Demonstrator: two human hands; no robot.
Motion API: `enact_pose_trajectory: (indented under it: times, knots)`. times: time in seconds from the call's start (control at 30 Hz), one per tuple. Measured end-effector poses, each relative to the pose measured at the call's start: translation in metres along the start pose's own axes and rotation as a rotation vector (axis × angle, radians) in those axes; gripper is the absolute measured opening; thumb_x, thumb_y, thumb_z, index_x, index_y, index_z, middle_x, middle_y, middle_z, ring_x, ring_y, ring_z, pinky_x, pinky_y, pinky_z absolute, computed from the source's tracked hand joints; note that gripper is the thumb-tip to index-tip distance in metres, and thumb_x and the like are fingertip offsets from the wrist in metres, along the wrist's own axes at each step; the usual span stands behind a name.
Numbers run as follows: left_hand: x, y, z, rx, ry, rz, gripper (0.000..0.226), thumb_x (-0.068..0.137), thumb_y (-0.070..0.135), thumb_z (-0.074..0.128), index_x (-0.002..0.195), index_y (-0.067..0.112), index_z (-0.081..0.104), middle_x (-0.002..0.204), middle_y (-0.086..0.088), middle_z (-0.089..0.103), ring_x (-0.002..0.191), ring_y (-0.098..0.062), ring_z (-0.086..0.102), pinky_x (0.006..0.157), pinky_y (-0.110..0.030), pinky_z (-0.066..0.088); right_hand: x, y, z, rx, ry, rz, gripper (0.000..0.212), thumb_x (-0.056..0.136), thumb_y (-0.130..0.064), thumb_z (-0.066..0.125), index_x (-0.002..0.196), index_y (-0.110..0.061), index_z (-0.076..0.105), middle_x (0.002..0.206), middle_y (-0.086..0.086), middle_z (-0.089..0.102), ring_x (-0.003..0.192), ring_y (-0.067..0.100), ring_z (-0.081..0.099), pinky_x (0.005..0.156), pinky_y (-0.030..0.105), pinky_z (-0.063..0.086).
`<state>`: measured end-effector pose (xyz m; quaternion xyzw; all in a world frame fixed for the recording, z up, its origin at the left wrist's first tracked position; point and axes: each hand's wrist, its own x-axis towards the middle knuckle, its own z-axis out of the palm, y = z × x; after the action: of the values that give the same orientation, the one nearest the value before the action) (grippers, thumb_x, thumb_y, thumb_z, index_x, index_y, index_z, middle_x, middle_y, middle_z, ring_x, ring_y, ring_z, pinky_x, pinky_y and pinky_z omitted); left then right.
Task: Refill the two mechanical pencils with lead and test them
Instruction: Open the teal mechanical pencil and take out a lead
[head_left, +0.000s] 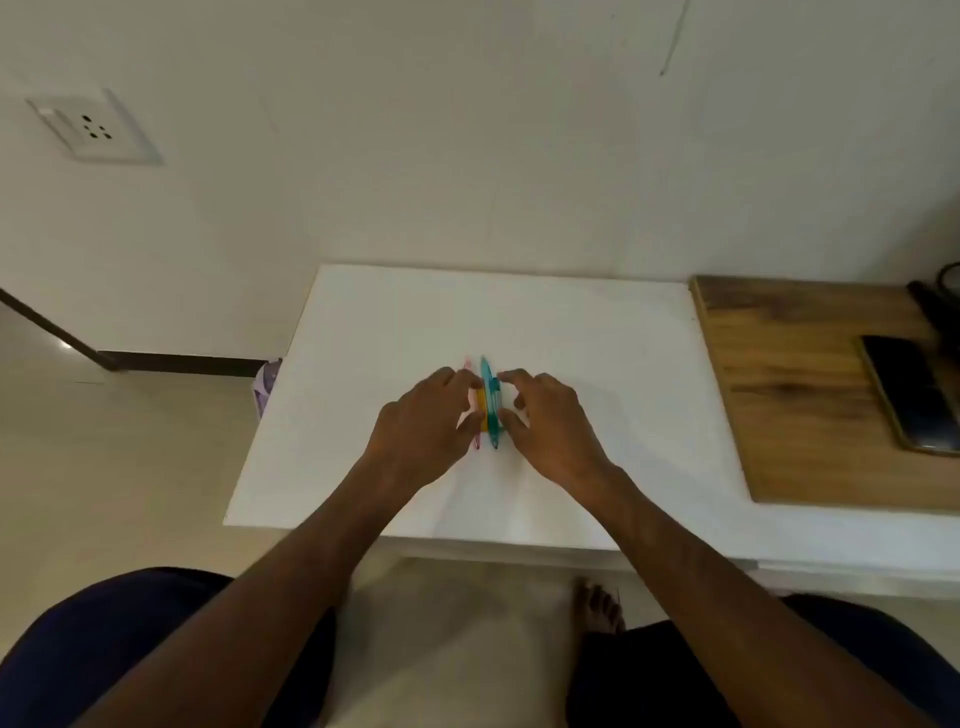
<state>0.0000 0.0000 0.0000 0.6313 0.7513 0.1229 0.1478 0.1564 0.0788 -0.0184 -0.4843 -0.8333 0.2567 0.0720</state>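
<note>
Head view. Grip: both hands rest on the white counter (597, 364) with fingers curved but holding nothing. The left hand (423, 423) touches the outer side of the pink pencil (475, 441) with fingertips and thumb. The right hand (545, 423) sits just beside the teal pencil (488, 376), thumb near its lower end; actual contact there cannot be confirmed. Neither hand is closed round a barrel.

The two pencils lie side by side, nearly touching, with a yellow-orange piece (483, 410) between them, possibly the lead case, though it is too blurred to identify. Their long axes run straight away from the seated person, toward the wall (467, 156).

Relative to the teal pencil, the pink pencil lies immediately left and the right hand immediately right. Each hand is thus nearer its own pencil, and a pinch across the barrel, at right angles to the axis, appears the likely pick-up. The wooden board (789, 395) and phone (909, 395) lie well right of the teal pencil.
</note>
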Motion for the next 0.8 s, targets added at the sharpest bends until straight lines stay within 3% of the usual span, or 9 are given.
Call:
enact_pose_trajectory:
  times: [0.07,0.27,0.4,0.47,0.6,0.8]
  knots:
    - [0.004,-0.002,0.0,0.061,-0.022,0.016,0.037,0.106,0.043,0.058,0.141,0.032,0.056,0.125,0.01,0.06,0.096,-0.012,0.065,0.062,-0.022,0.038,0.003,0.004,0.003,0.001,-0.021,-0.017,0.05,0.101,-0.037,0.069,0.147,-0.025,0.057,0.131,0.005,0.065,0.115,0.02,0.064,0.104,0.033,0.055]
    - [0.01,-0.005,0.013,0.136,-0.042,0.031,0.032,0.105,0.05,0.058,0.131,0.033,0.062,0.121,0.009,0.06,0.095,-0.014,0.065,0.068,-0.021,0.044,0.013,0.009,0.01,-0.116,-0.028,-0.005,0.043,0.097,-0.043,0.071,0.137,-0.029,0.062,0.123,0.001,0.064,0.108,0.018,0.065,0.096,0.026,0.053]
    - [0.013,-0.011,0.012,0.161,-0.016,-0.003,0.032,0.102,0.057,0.057,0.127,0.037,0.066,0.12,0.01,0.06,0.091,-0.012,0.063,0.062,-0.018,0.039,0.012,0.018,0.004,-0.187,0.007,0.005,0.035,0.101,-0.032,0.07,0.135,-0.026,0.062,0.121,0.002,0.064,0.107,0.017,0.064,0.084,0.019,0.043]
    - [0.015,-0.014,0.009,0.131,-0.023,-0.035,0.029,0.102,0.056,0.058,0.122,0.038,0.067,0.119,0.01,0.058,0.09,-0.012,0.061,0.057,-0.016,0.031,0.014,0.024,0.0,-0.187,0.019,0.017,0.033,0.101,-0.028,0.07,0.134,-0.024,0.063,0.121,0.002,0.064,0.107,0.017,0.064,0.084,0.019,0.044]
    - [0.019,-0.014,0.01,0.087,-0.015,-0.083,0.026,0.1,0.054,0.063,0.116,0.035,0.069,0.115,0.011,0.057,0.088,-0.012,0.06,0.061,-0.018,0.035,0.017,0.021,0.002,-0.112,0.024,0.042,0.036,0.097,-0.039,0.074,0.128,-0.023,0.064,0.115,0.0,0.065,0.099,0.014,0.062,0.085,0.021,0.049]
    - [0.021,-0.004,0.022,-0.041,-0.04,-0.045,0.042,0.099,0.045,0.071,0.133,0.024,0.059,0.128,0.002,0.056,0.101,-0.013,0.058,0.077,-0.025,0.051,0.019,0.01,0.008,-0.023,-0.047,0.004,0.039,0.095,-0.029,0.078,0.13,-0.02,0.065,0.117,0.003,0.07,0.096,0.014,0.067,0.096,0.027,0.058]
